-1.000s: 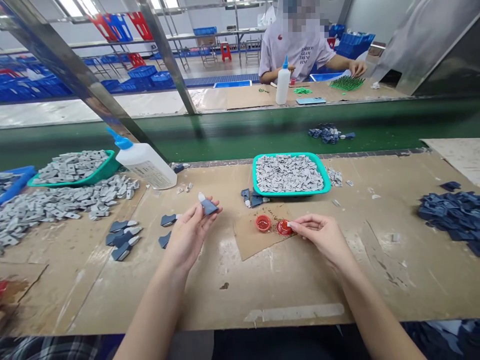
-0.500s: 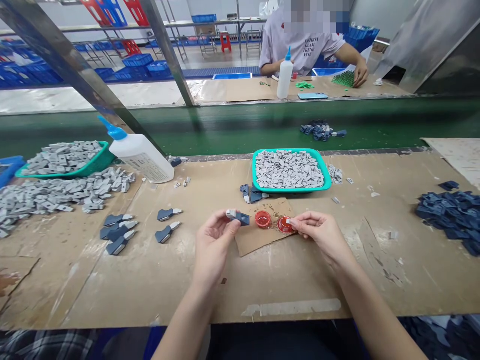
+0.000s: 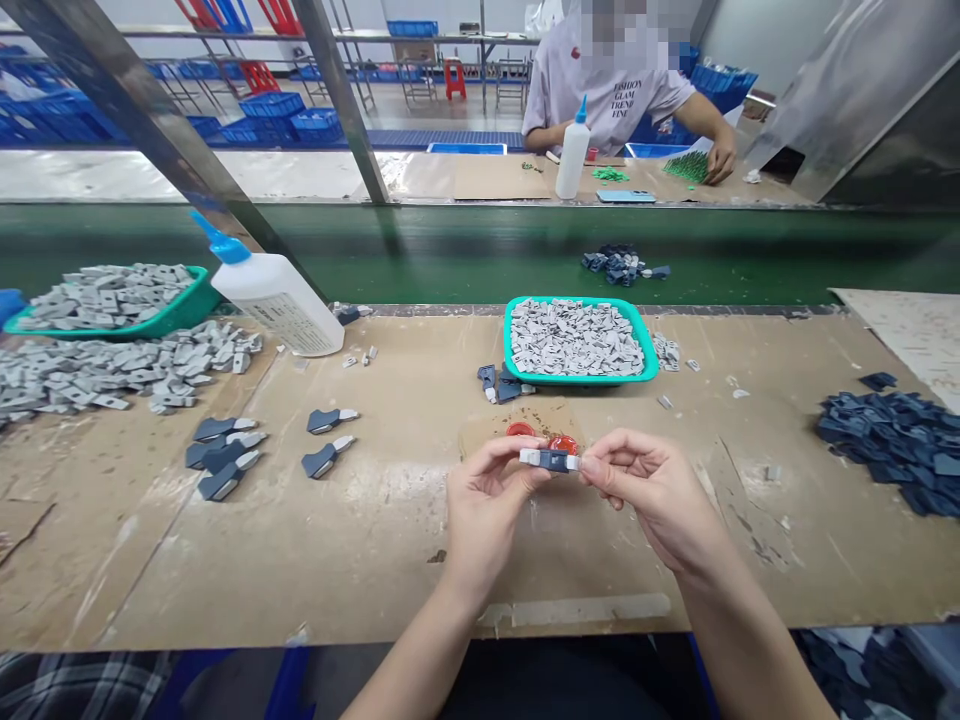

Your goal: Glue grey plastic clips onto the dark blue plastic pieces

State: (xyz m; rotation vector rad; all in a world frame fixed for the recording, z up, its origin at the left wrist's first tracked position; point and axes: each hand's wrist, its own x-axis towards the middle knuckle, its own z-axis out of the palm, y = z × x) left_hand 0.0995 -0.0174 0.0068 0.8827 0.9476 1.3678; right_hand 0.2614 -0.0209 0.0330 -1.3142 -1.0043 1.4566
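Between thumb and fingers my left hand grips a dark blue plastic part with a light grey piece at its left end. Pinched in my right hand is a small light grey plastic piece, which meets the right end of the blue part. Just behind the fingers, two red caps sit on a scrap of cardboard, partly hidden by my left hand. To the left lie several blue parts with grey tips. Behind the cardboard stands a green tray heaped with small grey pieces.
A white bottle with a blue nozzle leans at the left, near a heap of grey pieces and another green tray. Dark blue parts are piled at the right. Across the green conveyor belt a person sits working.
My right hand has lifted the small grey piece from the red cap to the blue part's right end. My left hand has brought the blue part rightward, in front of the caps.
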